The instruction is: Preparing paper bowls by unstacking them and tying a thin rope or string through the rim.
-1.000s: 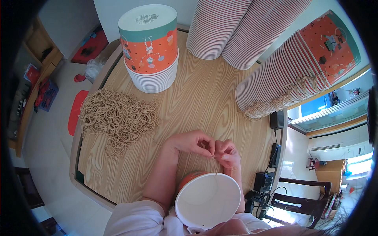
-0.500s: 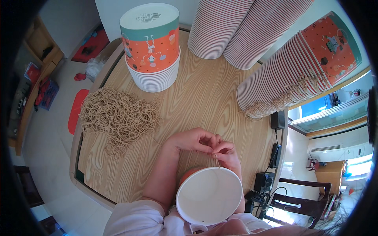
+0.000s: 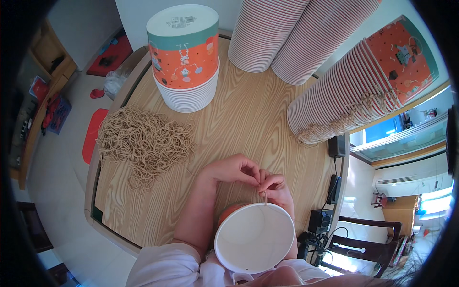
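Twine [image 3: 264, 197] runs short and upright from the paper bucket [image 3: 254, 237] rim into our pinching hands, left hand [image 3: 233, 169] and right hand [image 3: 278, 187] touching above it.

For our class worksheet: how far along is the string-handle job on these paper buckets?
Done: the tilted bucket stack already shows strings at its rims. In hand: both hands, left and right, work a string at the open bucket's rim. Left: a string pile and plain stacks.

A white paper bucket [image 3: 254, 237], orange outside, sits open-mouth-up at the table's near edge; a short tan string [image 3: 264, 197] stands at its far rim.
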Demonstrator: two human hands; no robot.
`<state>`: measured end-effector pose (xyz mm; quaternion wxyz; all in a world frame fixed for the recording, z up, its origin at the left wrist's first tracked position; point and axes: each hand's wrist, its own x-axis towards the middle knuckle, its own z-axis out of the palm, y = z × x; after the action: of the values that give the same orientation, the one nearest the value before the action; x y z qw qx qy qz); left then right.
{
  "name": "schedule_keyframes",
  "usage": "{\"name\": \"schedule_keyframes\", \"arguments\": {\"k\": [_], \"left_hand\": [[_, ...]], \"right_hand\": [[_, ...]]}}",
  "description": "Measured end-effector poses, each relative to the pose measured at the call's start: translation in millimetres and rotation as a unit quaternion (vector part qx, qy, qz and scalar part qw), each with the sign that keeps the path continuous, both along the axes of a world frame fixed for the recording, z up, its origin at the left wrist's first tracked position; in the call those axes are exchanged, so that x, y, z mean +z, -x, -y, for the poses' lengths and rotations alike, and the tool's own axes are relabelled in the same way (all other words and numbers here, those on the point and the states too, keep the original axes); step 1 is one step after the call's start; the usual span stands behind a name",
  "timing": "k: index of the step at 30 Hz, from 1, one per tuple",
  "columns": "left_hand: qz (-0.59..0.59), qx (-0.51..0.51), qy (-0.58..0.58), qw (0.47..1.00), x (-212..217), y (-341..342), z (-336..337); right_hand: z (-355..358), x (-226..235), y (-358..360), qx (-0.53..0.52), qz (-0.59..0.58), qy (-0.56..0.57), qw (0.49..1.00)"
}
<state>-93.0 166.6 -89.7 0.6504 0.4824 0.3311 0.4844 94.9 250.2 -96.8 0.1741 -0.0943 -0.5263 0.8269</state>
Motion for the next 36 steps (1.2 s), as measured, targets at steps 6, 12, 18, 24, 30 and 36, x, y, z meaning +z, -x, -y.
{"name": "schedule_keyframes", "arguments": {"k": [6, 12, 18, 24, 30, 36], "left_hand": [[-0.054, 0.072, 0.032, 0.995, -6.6, 2.1, 0.0], [-0.065, 0.093, 0.052, 0.992, -3.3, 3.9, -1.2], [-0.068, 0.095, 0.063, 0.991, -3.8, 2.4, -7.6], [-0.076, 0.106, 0.044, 0.99, -12.9, 5.1, -3.1], [-0.079, 0.091, 0.045, 0.992, -14.3, 4.1, -7.8], [-0.097, 0.053, -0.016, 0.994, 3.0, 2.1, -5.1]], "right_hand": [[2.5, 2.2, -2.0, 0.019, -0.022, 0.042, 0.999], [-2.0, 27.4, -8.7, 0.088, -0.011, 0.027, 0.996], [-10.1, 63.6, -16.6, 0.129, 0.104, -0.172, 0.971], [0.2, 90.3, -3.9, 0.18, 0.124, -0.319, 0.922], [5.9, 96.2, -9.3, 0.109, 0.176, -0.353, 0.913], [7.6, 98.3, -8.7, 0.091, 0.188, -0.357, 0.91]]}}
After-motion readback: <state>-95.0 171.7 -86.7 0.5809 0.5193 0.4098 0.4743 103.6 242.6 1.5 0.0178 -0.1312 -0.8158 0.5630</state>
